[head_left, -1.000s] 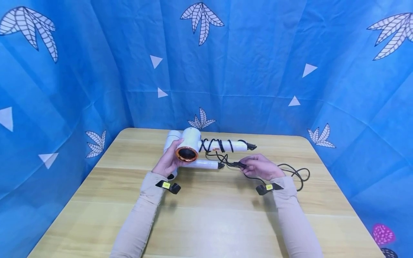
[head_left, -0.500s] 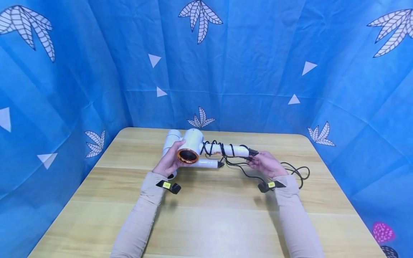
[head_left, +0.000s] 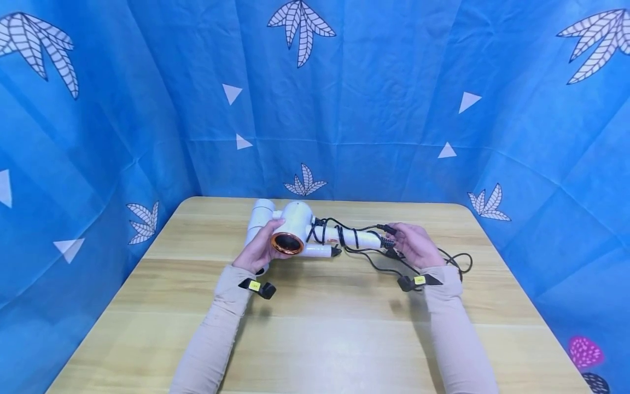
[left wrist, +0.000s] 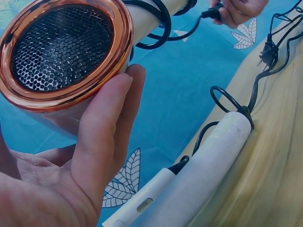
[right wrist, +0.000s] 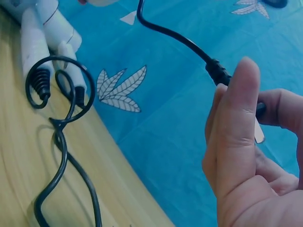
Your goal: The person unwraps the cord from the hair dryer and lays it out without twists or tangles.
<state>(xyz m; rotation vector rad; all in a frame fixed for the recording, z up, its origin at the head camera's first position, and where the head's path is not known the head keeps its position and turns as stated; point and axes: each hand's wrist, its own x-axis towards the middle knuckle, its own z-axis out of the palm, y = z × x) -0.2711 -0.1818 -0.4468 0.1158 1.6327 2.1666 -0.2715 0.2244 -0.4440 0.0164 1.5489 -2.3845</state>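
Observation:
My left hand (head_left: 261, 249) grips the head of a white hair dryer (head_left: 297, 213), fingers around its barrel beside the copper-coloured ring (left wrist: 127, 42). A black mesh fills that ring in the left wrist view. Black cord (head_left: 339, 235) winds in loops around the dryer's handle, which points right. Just beyond the handle's end, my right hand (head_left: 415, 243) pinches the cord's black plug (right wrist: 218, 73) between thumb and fingers. A metal prong shows under the fingers in the right wrist view. From the plug, a stretch of cord runs left above the handle.
More white hair dryers (head_left: 259, 219) lie on the wooden table (head_left: 315, 328), under and left of the held one. Their handles (left wrist: 203, 165) point right. Their black cords (right wrist: 61, 156) trail across the wood, with a second plug (left wrist: 269, 53). A blue patterned curtain (head_left: 384, 109) surrounds the table.
My right hand has carried the plug right and away from me, from in front of the handle to beyond its end. The cord now passes over the handle's far side. My left hand keeps its grip.

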